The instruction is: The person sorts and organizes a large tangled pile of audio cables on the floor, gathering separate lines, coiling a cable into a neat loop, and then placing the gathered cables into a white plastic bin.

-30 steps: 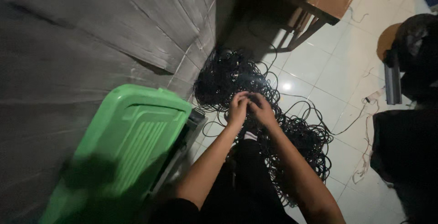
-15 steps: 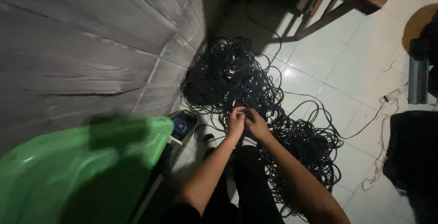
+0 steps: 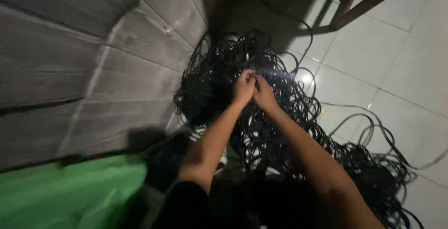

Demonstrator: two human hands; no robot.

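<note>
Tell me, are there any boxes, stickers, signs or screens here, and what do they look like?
No packages, labels, signs or screens show clearly.
Green plastic container: bottom left, blurred, plain, no label visible.
Tangle of black cable: on the tiled floor beside the grey wall, no tags visible.
Left hand and right hand: together over the cable, pinching it.

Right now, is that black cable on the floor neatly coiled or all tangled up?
Tangled. The black cable lies in a loose heap of crossing loops on the tiled floor, and both hands pinch strands above it.
</note>
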